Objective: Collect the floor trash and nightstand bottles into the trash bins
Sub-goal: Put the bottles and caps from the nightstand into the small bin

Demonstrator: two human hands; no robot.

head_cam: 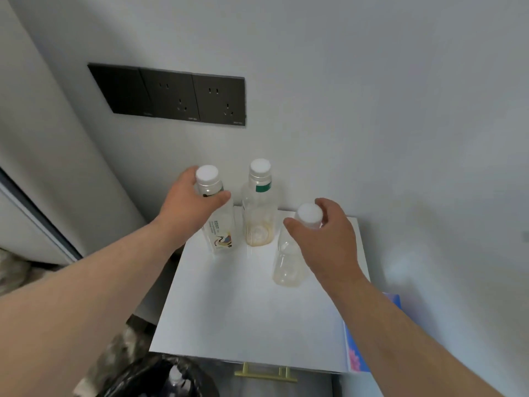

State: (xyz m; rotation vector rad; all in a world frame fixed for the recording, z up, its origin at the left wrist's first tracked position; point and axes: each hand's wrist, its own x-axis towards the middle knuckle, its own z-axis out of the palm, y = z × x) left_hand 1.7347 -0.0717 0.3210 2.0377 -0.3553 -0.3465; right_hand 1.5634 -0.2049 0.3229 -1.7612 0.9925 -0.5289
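Left hand (189,206) grasps left bottle (221,239), right hand (329,239) grasps right bottle (286,265) (middle bottle (259,219) untouched); all three on bench (243,310), unbinned.

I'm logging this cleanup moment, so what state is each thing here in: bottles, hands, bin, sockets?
Left bottle: capped, upright, gripped near its neck.
Middle bottle: capped, upright, untouched, amber dregs at the bottom.
Right bottle: capped, nearly empty, gripped at its neck.
Left hand: grips the left bottle.
Right hand: grips the right bottle.
Trash bin: open, black-lined.
Wall sockets: nothing plugged in.
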